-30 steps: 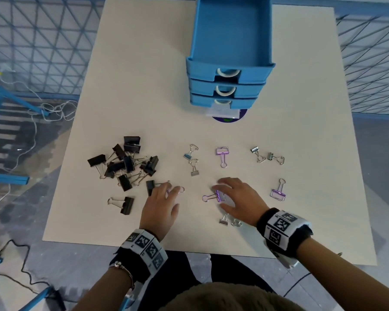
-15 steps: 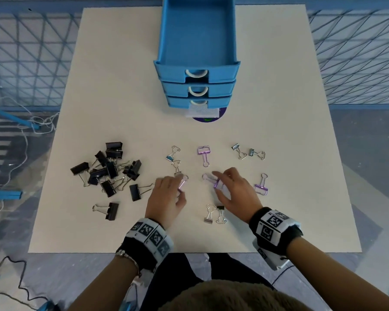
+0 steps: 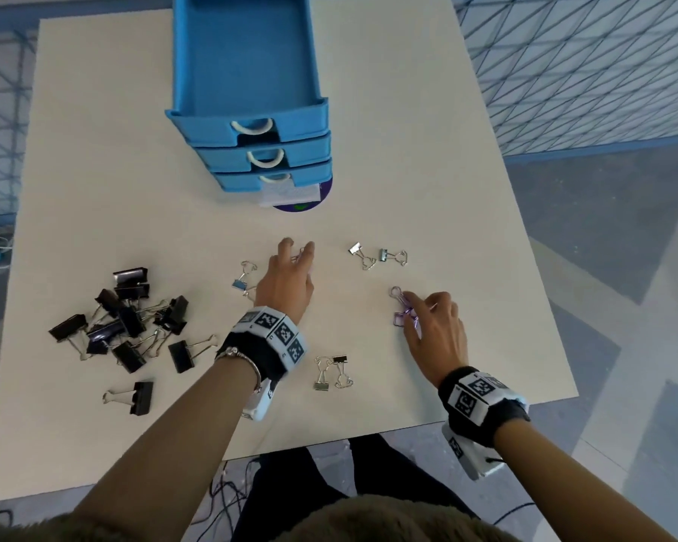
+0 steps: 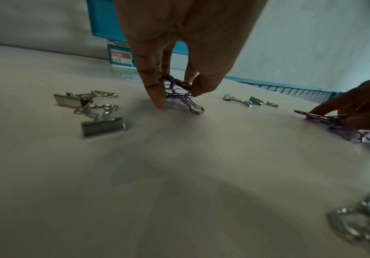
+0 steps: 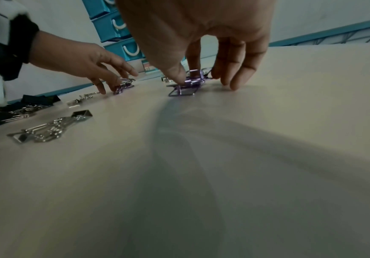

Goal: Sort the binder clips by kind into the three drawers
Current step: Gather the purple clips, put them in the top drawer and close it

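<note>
Three blue drawers [image 3: 212, 129] are stacked at the back of the table, and the top one is pulled out and holds nothing. My left hand [image 3: 298, 252] reaches forward at the table's middle, where thumb and forefinger pinch purple wire clips [image 4: 193, 108] against the tabletop. To the right, my right hand [image 3: 408, 312] pinches a small bunch of purple clips [image 5: 193, 82] on the table. Black clips [image 3: 126, 318] lie heaped at the left. Silver clips [image 3: 363, 256] lie scattered between the hands.
A silver pair [image 3: 331, 371] lies near the front edge between my wrists. More silver clips [image 3: 243, 279] sit just left of my left hand. A label and a purple disc [image 3: 302, 201] lie in front of the bottom drawer. Blue mesh fencing surrounds the table [image 3: 447, 189].
My left hand has moved forward from the near side to the purple clip in the middle. My right hand has carried its purple clip rightward onto the purple clip at the right.
</note>
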`<state>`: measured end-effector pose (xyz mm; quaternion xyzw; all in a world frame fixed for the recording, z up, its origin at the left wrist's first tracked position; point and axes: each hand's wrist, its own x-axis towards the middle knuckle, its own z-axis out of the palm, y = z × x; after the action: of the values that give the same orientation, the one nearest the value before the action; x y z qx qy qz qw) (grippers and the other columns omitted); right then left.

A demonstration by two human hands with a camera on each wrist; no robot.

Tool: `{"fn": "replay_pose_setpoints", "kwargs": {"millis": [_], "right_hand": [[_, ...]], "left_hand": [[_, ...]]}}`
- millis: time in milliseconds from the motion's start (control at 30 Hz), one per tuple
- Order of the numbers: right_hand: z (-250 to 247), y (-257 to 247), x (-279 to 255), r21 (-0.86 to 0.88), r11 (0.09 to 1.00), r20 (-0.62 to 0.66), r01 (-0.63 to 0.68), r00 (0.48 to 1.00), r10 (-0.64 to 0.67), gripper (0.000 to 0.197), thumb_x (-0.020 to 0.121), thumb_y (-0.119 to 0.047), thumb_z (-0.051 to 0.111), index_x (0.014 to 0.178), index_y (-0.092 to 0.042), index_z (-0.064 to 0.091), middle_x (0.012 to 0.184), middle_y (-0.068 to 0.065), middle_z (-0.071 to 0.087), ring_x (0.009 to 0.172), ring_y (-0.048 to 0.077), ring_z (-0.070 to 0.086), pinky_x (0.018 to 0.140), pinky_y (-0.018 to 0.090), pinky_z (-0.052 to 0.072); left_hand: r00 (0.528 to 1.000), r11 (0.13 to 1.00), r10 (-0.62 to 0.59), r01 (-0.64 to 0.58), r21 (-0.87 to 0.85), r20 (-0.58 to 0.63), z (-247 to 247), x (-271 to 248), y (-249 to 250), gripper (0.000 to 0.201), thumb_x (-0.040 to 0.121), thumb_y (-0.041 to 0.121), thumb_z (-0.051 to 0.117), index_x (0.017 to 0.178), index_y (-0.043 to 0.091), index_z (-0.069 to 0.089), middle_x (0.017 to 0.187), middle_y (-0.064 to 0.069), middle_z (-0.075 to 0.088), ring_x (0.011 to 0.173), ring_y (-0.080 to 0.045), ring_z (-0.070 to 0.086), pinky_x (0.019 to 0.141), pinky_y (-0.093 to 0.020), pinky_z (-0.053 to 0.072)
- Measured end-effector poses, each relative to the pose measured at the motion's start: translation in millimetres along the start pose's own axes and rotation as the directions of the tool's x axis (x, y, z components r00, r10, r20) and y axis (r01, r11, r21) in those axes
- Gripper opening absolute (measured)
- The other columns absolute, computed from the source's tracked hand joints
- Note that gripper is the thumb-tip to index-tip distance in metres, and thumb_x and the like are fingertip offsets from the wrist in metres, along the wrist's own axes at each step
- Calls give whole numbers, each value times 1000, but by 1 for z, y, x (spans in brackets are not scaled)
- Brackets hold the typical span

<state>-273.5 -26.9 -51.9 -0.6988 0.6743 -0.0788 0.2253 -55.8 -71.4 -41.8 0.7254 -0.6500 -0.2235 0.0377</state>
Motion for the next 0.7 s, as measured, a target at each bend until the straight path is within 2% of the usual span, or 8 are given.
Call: {"fn": "replay_pose_setpoints", "kwargs": {"millis": [133,233,367,400,433,600,700], "right_hand": [[1,1,-3,22,999,34,-28,999,27,37,81,-27,65,114,-12,57,107,21,53,95,39,53,66,40,49],[4,-5,-3,62,997,84,-36,996,31,36,83,-24,62,117,-12,56,113,19,50,97,36,54,63,34,44],[4,-6,-4,112,992,122,-53,992,39,37,86,-18,59,121,-10,53,115,18,48,91,35,59,68,38,50],[2,0,-4,122,990,112,-64,992,51,36,85,-17,60,120,-9,53,115,19,48,90,36,59,69,38,50],[-15,25,-9,129,988,82,-89,993,79,36,85,-16,60,120,-9,53,115,19,49,89,36,60,69,38,50],[-23,39,-8,152,981,49,-121,992,114,32,84,-12,61,115,-9,58,115,18,49,84,33,63,63,29,42],[-26,45,-6,154,977,29,-149,989,146,31,84,-12,61,115,-11,58,116,16,49,83,31,62,64,27,40]], "left_hand": [[999,996,8,-12,89,45,9,-5,2,40,87,7,48,126,13,43,126,-17,42,108,-34,42,62,-38,46],[999,1000,-1,1,11,32,10,-13,-2,29,86,6,51,114,8,51,118,-20,47,102,-36,45,60,-35,37],[997,992,21,-11,-125,73,15,-24,3,27,83,7,58,110,9,57,113,-18,49,99,-33,51,68,-38,44],[995,988,48,-34,-149,87,18,-28,10,27,83,8,59,110,11,57,114,-16,49,100,-31,51,70,-38,45],[989,984,106,-90,-157,100,28,-32,43,27,83,9,60,110,12,57,114,-14,50,101,-29,52,72,-38,46],[964,967,208,-178,-185,163,43,-40,66,29,83,7,55,111,14,56,118,-10,49,106,-26,51,73,-37,48],[939,948,294,-264,-175,177,50,-41,80,32,86,1,48,115,13,54,123,-11,47,108,-27,50,72,-37,49]]}}
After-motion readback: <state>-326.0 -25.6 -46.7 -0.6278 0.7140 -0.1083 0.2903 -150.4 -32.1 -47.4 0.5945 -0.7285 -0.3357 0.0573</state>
